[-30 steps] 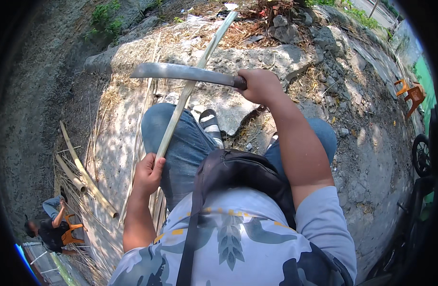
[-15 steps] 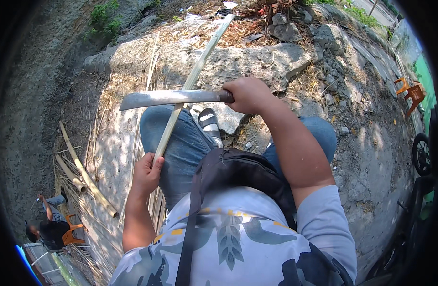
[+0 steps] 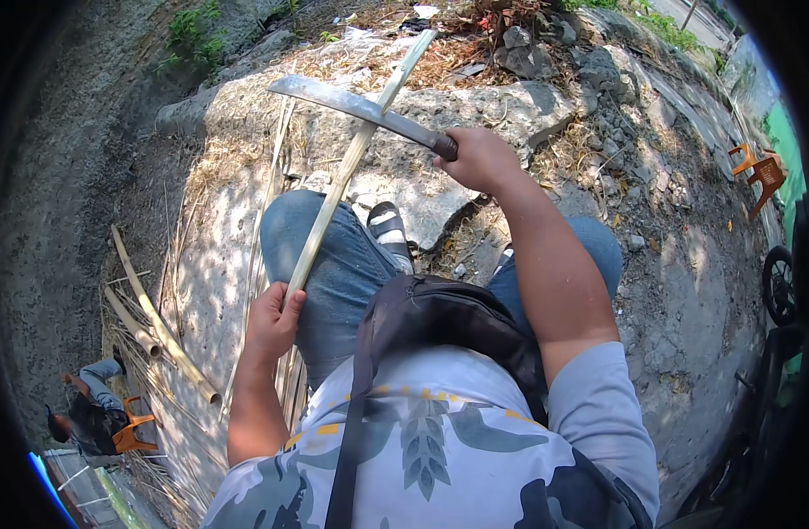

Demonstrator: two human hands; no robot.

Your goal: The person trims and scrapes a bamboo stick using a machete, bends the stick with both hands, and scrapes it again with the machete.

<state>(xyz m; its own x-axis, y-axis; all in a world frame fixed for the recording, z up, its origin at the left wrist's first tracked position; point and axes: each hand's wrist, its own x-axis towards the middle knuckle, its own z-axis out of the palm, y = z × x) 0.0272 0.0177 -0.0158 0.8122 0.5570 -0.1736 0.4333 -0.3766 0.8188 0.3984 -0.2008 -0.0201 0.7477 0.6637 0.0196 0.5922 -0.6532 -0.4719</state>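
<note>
My left hand (image 3: 276, 319) is closed round the near end of a long pale bamboo strip (image 3: 334, 196). The strip slants up and away to the right, passing over my left knee. In my right hand (image 3: 482, 159) is the dark handle of a machete (image 3: 334, 97), fingers wrapped round it. Its broad metal blade points to the left and lies across the far part of the strip; they appear to touch. Both of my knees are bent in blue jeans, and a black bag (image 3: 449, 322) rests at my waist.
Thick bamboo poles (image 3: 171, 331) and thin split strips (image 3: 277, 167) lie on the ground at the left. Beyond my feet is a broken concrete slab (image 3: 422, 212). A person (image 3: 92, 414) sits on an orange chair at lower left; another orange chair (image 3: 759, 176) stands far right.
My right hand has moved the machete away from me along the bamboo strip, and its blade has tilted so its tip points farther up. My left hand keeps its hold.
</note>
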